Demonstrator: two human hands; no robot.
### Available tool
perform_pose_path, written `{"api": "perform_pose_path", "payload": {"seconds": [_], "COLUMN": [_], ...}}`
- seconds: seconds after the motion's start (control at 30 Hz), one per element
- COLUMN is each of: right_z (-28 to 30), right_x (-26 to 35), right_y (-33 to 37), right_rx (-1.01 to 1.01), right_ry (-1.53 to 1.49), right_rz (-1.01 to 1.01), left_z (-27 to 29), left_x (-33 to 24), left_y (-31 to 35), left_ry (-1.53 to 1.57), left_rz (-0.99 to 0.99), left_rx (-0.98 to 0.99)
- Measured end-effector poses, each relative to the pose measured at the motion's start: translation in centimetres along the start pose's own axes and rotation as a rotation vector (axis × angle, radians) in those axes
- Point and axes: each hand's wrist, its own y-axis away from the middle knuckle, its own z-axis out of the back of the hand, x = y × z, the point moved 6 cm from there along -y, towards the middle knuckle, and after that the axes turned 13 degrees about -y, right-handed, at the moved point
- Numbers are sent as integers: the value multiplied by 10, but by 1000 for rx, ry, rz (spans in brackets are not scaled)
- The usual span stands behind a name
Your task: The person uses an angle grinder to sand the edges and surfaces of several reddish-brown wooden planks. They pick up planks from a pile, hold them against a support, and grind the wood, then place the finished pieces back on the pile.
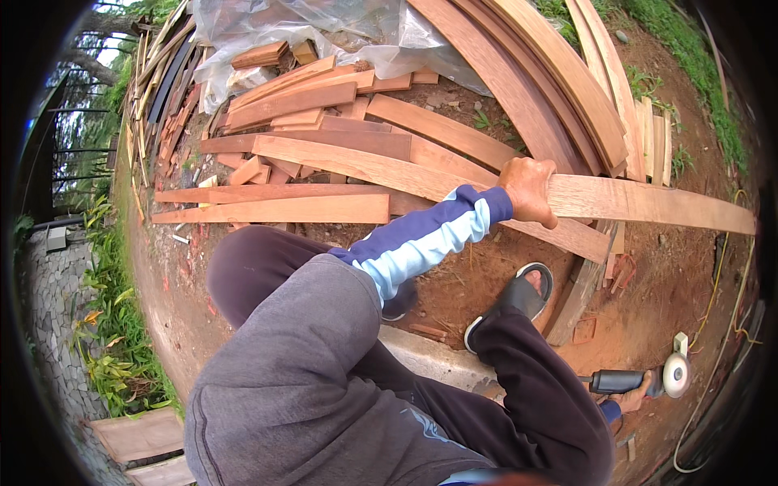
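My left hand (pixel 528 190), in a blue sleeve, is closed around a long, light reddish-brown wooden plank (pixel 640 198). The plank stretches from over the wood pile on the left to the far right. At the lower right, my right hand (pixel 634 397) grips an angle grinder (pixel 614 381) with a black body. A round whitish disc (pixel 676 375) faces up at its head. The grinder is held low near the ground, apart from the plank. Whether the disc is spinning cannot be told.
Several cut boards (pixel 324 147) lie heaped ahead of me. Long stacked planks (pixel 519 73) stand at the upper right, beside crumpled clear plastic sheeting (pixel 316 28). A yellow cord (pixel 713 300) runs over the dirt at right. A concrete edge (pixel 438 356) passes by my sandalled foot (pixel 531 287).
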Motion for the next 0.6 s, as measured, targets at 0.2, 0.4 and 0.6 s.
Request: {"api": "perform_pose_path", "payload": {"seconds": [0.2,0.4,0.6], "right_z": [-4,-10,-16], "right_x": [-5,-1,-8], "right_y": [3,11,3], "right_rx": [21,30,45], "right_ry": [-9,135,71], "right_rz": [-36,-20,-58], "left_z": [38,55,52], "left_x": [38,81,172], "left_y": [25,53,111], "left_ry": [444,887,1027], "left_rz": [193,430,702], "left_rx": [-436,-847,-1258]}}
